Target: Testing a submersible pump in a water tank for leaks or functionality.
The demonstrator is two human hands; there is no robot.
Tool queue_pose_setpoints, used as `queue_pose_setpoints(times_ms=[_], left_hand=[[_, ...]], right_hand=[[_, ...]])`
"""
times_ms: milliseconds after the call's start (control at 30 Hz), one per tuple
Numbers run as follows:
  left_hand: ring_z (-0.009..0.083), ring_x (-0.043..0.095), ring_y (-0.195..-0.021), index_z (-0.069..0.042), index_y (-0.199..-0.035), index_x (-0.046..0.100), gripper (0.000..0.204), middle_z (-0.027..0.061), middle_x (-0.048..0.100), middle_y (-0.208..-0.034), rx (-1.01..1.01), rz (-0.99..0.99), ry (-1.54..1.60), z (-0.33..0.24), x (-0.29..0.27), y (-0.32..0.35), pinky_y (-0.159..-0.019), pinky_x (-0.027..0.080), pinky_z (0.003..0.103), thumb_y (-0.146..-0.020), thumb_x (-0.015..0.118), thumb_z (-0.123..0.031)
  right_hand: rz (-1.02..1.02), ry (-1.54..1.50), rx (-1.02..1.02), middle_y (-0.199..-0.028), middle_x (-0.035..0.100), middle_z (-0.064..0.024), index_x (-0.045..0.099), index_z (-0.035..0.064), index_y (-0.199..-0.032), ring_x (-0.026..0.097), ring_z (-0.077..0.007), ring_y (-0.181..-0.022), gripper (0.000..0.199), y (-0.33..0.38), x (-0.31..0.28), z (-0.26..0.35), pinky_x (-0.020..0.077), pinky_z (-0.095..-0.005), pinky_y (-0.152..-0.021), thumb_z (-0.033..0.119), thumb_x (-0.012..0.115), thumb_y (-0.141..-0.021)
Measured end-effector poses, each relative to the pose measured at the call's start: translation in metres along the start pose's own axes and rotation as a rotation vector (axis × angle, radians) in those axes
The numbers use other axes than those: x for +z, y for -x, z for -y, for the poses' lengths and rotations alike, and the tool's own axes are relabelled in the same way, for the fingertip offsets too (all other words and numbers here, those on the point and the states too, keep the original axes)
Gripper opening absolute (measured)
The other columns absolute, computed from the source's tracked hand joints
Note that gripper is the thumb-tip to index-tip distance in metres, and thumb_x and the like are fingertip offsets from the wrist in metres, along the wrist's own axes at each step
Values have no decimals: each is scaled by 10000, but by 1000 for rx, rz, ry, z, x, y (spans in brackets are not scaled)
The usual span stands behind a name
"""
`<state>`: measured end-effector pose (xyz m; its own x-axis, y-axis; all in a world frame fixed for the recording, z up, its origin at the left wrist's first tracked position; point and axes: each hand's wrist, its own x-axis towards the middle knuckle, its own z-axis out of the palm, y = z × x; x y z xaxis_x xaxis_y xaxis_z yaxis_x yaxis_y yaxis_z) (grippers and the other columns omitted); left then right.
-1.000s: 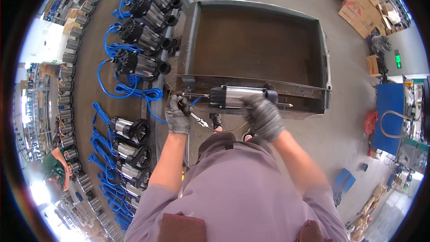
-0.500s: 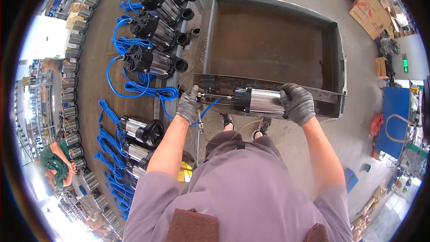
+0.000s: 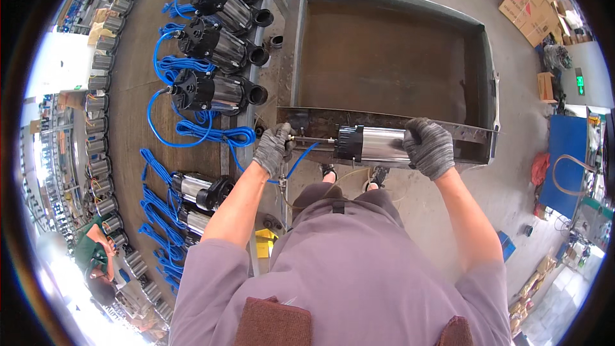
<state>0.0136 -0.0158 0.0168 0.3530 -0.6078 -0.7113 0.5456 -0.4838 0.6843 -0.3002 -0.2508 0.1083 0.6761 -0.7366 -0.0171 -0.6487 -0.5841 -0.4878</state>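
Observation:
A shiny steel pump cylinder [image 3: 375,144] with a black end cap lies level in front of me, at the near rim of a large dark metal tank [image 3: 384,57]. My right hand [image 3: 428,147], in a grey glove, grips its right end. My left hand [image 3: 274,147], also gloved, is closed on a thin metal fitting at the cylinder's left end, where a blue hose [image 3: 298,161] hangs down.
A long brown bench [image 3: 128,122] at my left carries several black-and-steel pumps [image 3: 214,93] with coiled blue cables [image 3: 211,133]. Cardboard boxes [image 3: 525,0] stand at the far right. A blue cart [image 3: 567,154] is at the right. Another person [image 3: 90,253] is at the lower left.
The cylinder has shifted to the right along the tank's rim. My right hand slid from its middle to its right end, and my left hand stays on the fitting.

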Motion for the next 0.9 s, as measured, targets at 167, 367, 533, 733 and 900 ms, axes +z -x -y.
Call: queue_pose_setpoints(times_ms=[167,367,533,733,900], left_hand=[[77,412,-421,-157,-928,605,269,-56,500,-580,1,-25,22,0,3,0,-390,290,258,-1067,579,-386],[78,416,-420,-155,-945,630,265,-56,508,-584,7,-50,14,4,2,-2,-391,305,252,-1068,578,-384],[77,422,-427,-157,-943,643,284,-56,506,-585,111,-133,-5,5,7,3,-387,316,252,-1068,573,-402],[78,411,-439,-160,-942,618,306,-32,551,-669,200,-281,372,-29,68,56,-378,310,256,-1030,619,-453],[66,432,-487,-151,-999,600,236,-19,566,-704,233,112,523,-46,204,87,-426,358,240,-1028,647,-381]], right_hand=[[-8,1,12,-874,727,-139,735,69,-961,710,-341,-812,216,-1,0,2,575,-435,-748,211,758,-800],[11,4,29,-879,730,-135,736,71,-969,715,-327,-812,237,-1,-1,2,576,-428,-752,230,770,-796],[65,-49,39,-864,725,-137,740,81,-998,711,-344,-808,253,2,-4,1,572,-443,-763,236,767,-800],[-31,-81,-166,-1014,694,-184,708,49,-1066,665,-382,-987,246,30,-31,8,550,-463,-867,190,707,-864],[155,-622,-149,-1064,687,-181,579,49,-1345,661,-317,-946,468,86,-39,32,559,-442,-849,184,723,-920]])
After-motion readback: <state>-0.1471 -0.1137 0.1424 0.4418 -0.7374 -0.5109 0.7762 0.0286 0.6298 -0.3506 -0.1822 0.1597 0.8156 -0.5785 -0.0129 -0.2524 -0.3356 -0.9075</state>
